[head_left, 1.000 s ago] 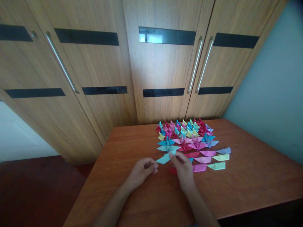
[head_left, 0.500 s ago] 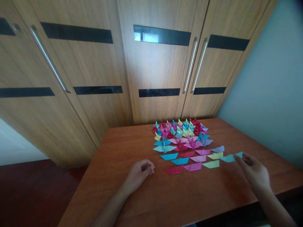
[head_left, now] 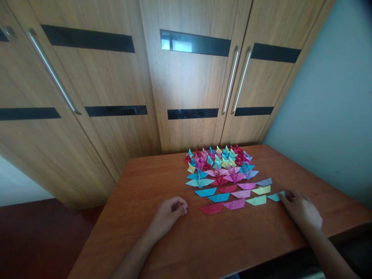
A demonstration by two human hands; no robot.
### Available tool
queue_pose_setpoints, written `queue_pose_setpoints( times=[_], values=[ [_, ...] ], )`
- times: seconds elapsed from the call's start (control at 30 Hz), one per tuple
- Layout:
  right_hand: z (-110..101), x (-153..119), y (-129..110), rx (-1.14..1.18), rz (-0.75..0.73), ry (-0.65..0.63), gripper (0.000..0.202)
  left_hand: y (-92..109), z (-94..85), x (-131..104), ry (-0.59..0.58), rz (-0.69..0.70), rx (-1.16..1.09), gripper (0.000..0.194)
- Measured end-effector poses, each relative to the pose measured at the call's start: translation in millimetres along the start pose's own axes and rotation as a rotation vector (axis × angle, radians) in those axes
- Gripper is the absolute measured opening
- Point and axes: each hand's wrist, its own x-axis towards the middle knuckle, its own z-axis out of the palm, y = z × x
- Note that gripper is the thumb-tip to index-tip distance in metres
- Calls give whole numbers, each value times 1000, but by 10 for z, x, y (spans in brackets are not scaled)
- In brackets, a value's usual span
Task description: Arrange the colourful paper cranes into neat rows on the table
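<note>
My right hand (head_left: 302, 209) pinches the right end of a turquoise folded paper piece (head_left: 274, 197) at the table's right side, beside a pale green folded piece (head_left: 256, 200). Part of the turquoise piece is hidden by my fingers. My left hand (head_left: 171, 212) rests low over the table with its fingers curled together; whether anything is in them I cannot make out. Just right of it lies a red folded piece (head_left: 211, 209), then a magenta one (head_left: 234, 204). More flat folded pieces, such as a blue one (head_left: 219, 197), form slanting rows.
Behind the flat pieces stand folded paper cranes (head_left: 200, 182) with spread wings and a dense cluster of small colourful cranes (head_left: 221, 157). The reddish-brown table (head_left: 157, 174) meets wooden wardrobe doors (head_left: 192, 81) at the back. A pale wall (head_left: 325, 116) runs along the right.
My right hand has moved left and slightly down with the turquoise folded paper, bringing it onto the table at the row's right end. My left hand stays nearly still; the view shifts slightly.
</note>
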Motion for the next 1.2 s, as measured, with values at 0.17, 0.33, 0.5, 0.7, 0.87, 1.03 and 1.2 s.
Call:
queue_pose_setpoints(
  times=[0.17, 0.33, 0.5, 0.7, 0.87, 1.03, 1.2],
  values=[
    [9, 50, 21, 14, 15, -9, 48, -8, 5, -1, -1, 11, 5, 25],
    [13, 70, 17, 46, 38, -14, 48, -14, 8, 4, 6, 0, -12, 25],
    [-9, 43, -19, 79, 51, 39, 42, 5, 4, 4, 4, -14, -18, 25],
    [-102, -54, -141, 137, 56, 220, 41, -33, 12, 7, 16, -16, -39, 25],
    [-261, -305, -781, 443, -82, 271, 38, -9, 19, 6, 18, -17, -40, 24],
    [-327, -864, -1957, 873, -431, 37, 27, -6, 13, 0, 98, 0, -43, 24],
    [-230, -1353, -3012, 1025, -663, -198, 23, -2, -39, 15, 261, 87, -131, 29]
  ],
)
